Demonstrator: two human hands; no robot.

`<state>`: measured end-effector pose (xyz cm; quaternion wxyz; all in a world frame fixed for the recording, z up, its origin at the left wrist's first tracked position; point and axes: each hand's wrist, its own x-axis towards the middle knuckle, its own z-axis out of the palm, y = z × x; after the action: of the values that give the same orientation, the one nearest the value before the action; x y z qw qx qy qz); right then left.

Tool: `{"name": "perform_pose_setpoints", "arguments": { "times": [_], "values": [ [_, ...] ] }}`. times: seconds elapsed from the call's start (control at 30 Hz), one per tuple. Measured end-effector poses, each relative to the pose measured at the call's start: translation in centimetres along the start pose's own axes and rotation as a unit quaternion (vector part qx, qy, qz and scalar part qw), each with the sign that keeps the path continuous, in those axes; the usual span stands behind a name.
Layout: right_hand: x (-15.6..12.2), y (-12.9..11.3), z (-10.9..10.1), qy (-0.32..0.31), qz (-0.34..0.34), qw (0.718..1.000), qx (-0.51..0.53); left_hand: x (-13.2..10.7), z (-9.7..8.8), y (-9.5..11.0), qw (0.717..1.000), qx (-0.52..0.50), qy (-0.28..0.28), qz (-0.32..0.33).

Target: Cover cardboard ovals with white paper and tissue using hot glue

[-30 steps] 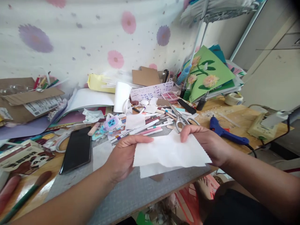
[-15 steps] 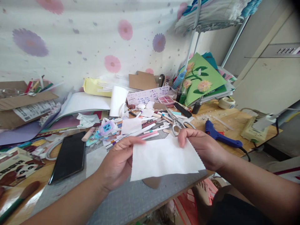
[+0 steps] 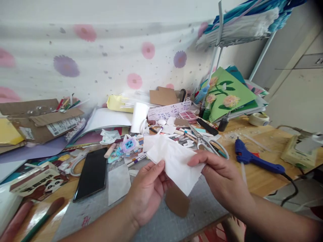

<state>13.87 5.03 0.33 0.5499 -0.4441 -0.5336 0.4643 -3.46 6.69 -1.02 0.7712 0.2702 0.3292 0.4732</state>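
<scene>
A thin white sheet of tissue-like paper is held up between both hands above the grey cutting mat. My left hand pinches its lower left edge between thumb and fingers. At the right corner, my right hand grips it with thumb and forefinger. The sheet hangs tilted and a little creased. Below it, a brown rounded cardboard piece lies on the mat, partly covered by the paper. Another pale paper piece lies flat left of my left hand. Scissors rest just beyond the sheet.
A black phone and a panda-printed box are on the left. Markers and scraps are heaped behind the paper. A blue glue gun lies on the right, near a power strip. Cardboard box at back left.
The paper has turned from lying level to a slanted, diagonal position. My left hand has shifted its grip to the lower edge, and the view has swung to the left.
</scene>
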Motion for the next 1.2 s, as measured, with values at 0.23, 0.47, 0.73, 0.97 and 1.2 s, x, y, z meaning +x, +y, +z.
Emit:
{"name": "perform_pose_setpoints", "arguments": {
  "times": [0.23, 0.47, 0.73, 0.97, 1.2],
  "values": [
    [1.4, 0.9, -1.3, -0.038, 0.037, 0.983, 0.177, 1.1, -1.5, 0.4, 0.984, 0.158, 0.016, 0.086],
    [2.0, 1.6, -1.5, -0.106, 0.222, 0.96, 0.132, 0.4, -1.8, 0.5, 0.944, 0.302, -0.129, 0.037],
    [1.1, 1.8, -1.1, -0.087, 0.24, 0.959, 0.125, 0.4, -1.7, 0.4, 0.948, 0.278, -0.155, -0.002],
    [0.9, 2.2, -1.2, -0.057, 0.19, 0.976, 0.09, 0.3, -1.5, 0.0, 0.937, 0.333, -0.107, 0.012],
    [0.8, 2.1, -0.9, -0.051, 0.196, 0.972, 0.121, 0.4, -1.5, 0.2, 0.923, 0.375, -0.084, 0.014]
  ]
}}
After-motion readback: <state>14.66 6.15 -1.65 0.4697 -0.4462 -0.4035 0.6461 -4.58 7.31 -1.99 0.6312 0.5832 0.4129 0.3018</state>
